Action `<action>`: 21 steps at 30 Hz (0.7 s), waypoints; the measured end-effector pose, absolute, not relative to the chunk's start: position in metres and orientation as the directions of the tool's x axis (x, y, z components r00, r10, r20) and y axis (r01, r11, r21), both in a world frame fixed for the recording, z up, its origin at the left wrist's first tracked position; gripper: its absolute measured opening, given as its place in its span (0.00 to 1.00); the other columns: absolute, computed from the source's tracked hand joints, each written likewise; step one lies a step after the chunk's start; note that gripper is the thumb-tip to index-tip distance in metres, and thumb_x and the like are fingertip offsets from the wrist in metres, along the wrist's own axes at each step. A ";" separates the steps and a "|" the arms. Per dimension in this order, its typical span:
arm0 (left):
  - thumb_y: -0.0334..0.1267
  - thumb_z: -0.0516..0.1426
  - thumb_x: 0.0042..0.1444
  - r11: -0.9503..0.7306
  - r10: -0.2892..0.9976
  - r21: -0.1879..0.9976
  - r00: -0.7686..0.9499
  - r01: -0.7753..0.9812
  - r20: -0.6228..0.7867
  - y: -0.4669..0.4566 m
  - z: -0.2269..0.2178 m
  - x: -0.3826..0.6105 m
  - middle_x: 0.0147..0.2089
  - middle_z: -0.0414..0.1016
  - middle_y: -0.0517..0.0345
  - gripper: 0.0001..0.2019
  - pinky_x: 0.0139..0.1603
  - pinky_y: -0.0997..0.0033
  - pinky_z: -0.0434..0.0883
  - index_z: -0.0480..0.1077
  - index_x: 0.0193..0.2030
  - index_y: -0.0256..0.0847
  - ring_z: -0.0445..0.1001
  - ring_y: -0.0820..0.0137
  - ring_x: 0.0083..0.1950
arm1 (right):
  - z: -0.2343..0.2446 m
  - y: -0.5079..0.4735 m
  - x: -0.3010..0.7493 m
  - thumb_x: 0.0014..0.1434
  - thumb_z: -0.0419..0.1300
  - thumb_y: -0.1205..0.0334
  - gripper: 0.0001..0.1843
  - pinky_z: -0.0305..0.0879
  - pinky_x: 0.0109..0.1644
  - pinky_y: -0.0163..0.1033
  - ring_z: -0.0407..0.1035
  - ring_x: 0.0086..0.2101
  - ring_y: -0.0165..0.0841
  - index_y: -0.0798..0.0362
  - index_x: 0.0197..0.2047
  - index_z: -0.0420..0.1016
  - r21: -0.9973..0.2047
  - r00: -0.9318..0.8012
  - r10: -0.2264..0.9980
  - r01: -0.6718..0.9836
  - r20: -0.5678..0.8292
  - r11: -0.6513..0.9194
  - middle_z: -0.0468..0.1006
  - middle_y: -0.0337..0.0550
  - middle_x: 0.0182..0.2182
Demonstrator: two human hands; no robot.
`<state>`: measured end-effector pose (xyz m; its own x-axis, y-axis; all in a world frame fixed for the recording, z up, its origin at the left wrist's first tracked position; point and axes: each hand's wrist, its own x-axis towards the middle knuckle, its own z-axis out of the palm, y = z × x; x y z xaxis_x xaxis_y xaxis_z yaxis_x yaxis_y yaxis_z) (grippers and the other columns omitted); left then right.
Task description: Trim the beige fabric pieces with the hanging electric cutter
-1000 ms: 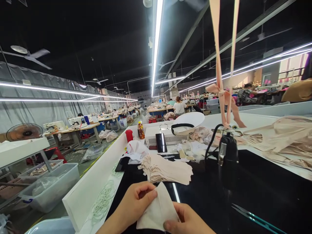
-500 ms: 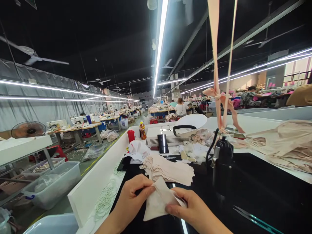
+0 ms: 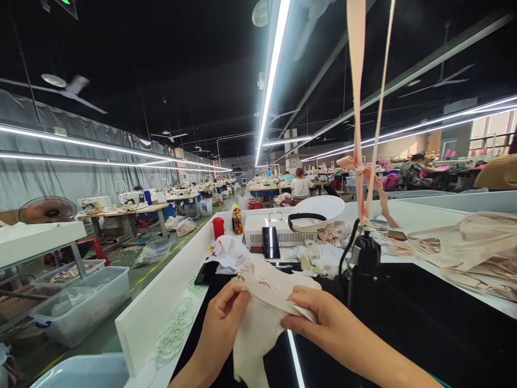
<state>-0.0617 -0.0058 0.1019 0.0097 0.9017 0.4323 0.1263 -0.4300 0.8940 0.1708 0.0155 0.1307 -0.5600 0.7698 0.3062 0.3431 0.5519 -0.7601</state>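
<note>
A thin beige fabric piece (image 3: 258, 323) is stretched between my two hands above the black tabletop, its lower part hanging down. My left hand (image 3: 226, 318) pinches its upper left edge between thumb and fingers. On the other side my right hand (image 3: 313, 310) is closed on the right edge, thumb below. Just behind lies a stack of similar beige fabric pieces (image 3: 278, 272), partly covered by the held piece and my hands. To the right hangs a black device (image 3: 365, 253), suspended from a knotted peach fabric strip (image 3: 357, 97).
A phone (image 3: 270, 242) leans against a white vented box (image 3: 254, 231) at the back. Loops of pale green cord (image 3: 175, 328) lie along the left side wall. Beige fabric (image 3: 472, 242) is heaped at right. Scissors' teal handle (image 3: 438, 380) shows at the bottom edge.
The fabric piece has been opened out and now hangs lower. My right hand has risen and reaches further across, its forearm covering most of the scissors. The view has tilted up slightly.
</note>
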 end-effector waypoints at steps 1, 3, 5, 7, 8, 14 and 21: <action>0.67 0.62 0.59 -0.393 0.919 0.914 0.026 0.096 0.393 -0.006 0.100 -0.060 0.36 0.72 0.59 0.27 0.37 0.74 0.66 0.75 0.37 0.41 0.66 0.69 0.36 | 0.127 0.016 0.170 0.62 0.63 0.57 0.09 0.64 0.46 0.41 0.72 0.41 0.42 0.49 0.33 0.80 -0.768 -0.554 0.777 0.344 0.299 0.541 0.79 0.42 0.37; 0.68 0.61 0.60 -0.345 0.938 0.936 0.047 0.074 0.343 -0.006 0.095 -0.059 0.36 0.71 0.59 0.28 0.36 0.75 0.65 0.73 0.38 0.41 0.64 0.71 0.35 | 0.119 0.016 0.167 0.60 0.63 0.57 0.10 0.62 0.43 0.39 0.70 0.38 0.40 0.50 0.29 0.75 -0.777 -0.540 0.799 0.369 0.267 0.509 0.77 0.40 0.34; 0.70 0.59 0.60 -0.311 0.950 0.948 0.048 0.073 0.308 -0.003 0.087 -0.059 0.35 0.69 0.61 0.29 0.33 0.76 0.63 0.71 0.38 0.41 0.61 0.72 0.34 | 0.111 0.015 0.163 0.57 0.63 0.59 0.10 0.59 0.40 0.38 0.67 0.35 0.37 0.51 0.26 0.71 -0.804 -0.546 0.811 0.375 0.211 0.462 0.74 0.38 0.32; 0.73 0.59 0.58 -0.264 0.964 0.962 0.045 0.076 0.261 0.001 0.079 -0.060 0.32 0.65 0.64 0.31 0.29 0.77 0.59 0.69 0.37 0.42 0.58 0.74 0.31 | 0.103 0.015 0.159 0.55 0.63 0.58 0.10 0.56 0.38 0.38 0.63 0.33 0.35 0.51 0.26 0.69 -0.849 -0.560 0.811 0.334 0.170 0.409 0.71 0.37 0.30; 0.75 0.59 0.56 -0.240 0.970 0.968 0.046 0.074 0.237 0.003 0.075 -0.061 0.30 0.63 0.65 0.32 0.28 0.77 0.58 0.68 0.37 0.42 0.56 0.75 0.29 | 0.099 0.016 0.157 0.54 0.63 0.56 0.10 0.55 0.38 0.38 0.62 0.33 0.35 0.51 0.27 0.69 -0.873 -0.567 0.809 0.303 0.158 0.383 0.69 0.36 0.29; 0.75 0.63 0.51 -0.165 0.980 0.984 0.127 0.061 0.157 0.006 0.067 -0.068 0.28 0.62 0.67 0.34 0.28 0.76 0.54 0.69 0.36 0.41 0.55 0.76 0.28 | 0.069 0.018 0.151 0.51 0.64 0.50 0.15 0.49 0.33 0.38 0.54 0.29 0.31 0.51 0.26 0.67 -0.933 -0.592 0.800 0.228 0.096 0.280 0.61 0.34 0.25; 0.74 0.63 0.51 -0.133 0.984 0.978 0.138 0.161 0.111 -0.003 0.070 -0.073 0.28 0.62 0.65 0.34 0.31 0.74 0.53 0.71 0.33 0.39 0.55 0.74 0.30 | 0.051 0.003 0.143 0.47 0.65 0.53 0.15 0.44 0.29 0.38 0.51 0.26 0.29 0.50 0.24 0.63 -0.965 -0.619 0.785 0.219 -0.023 0.144 0.59 0.33 0.23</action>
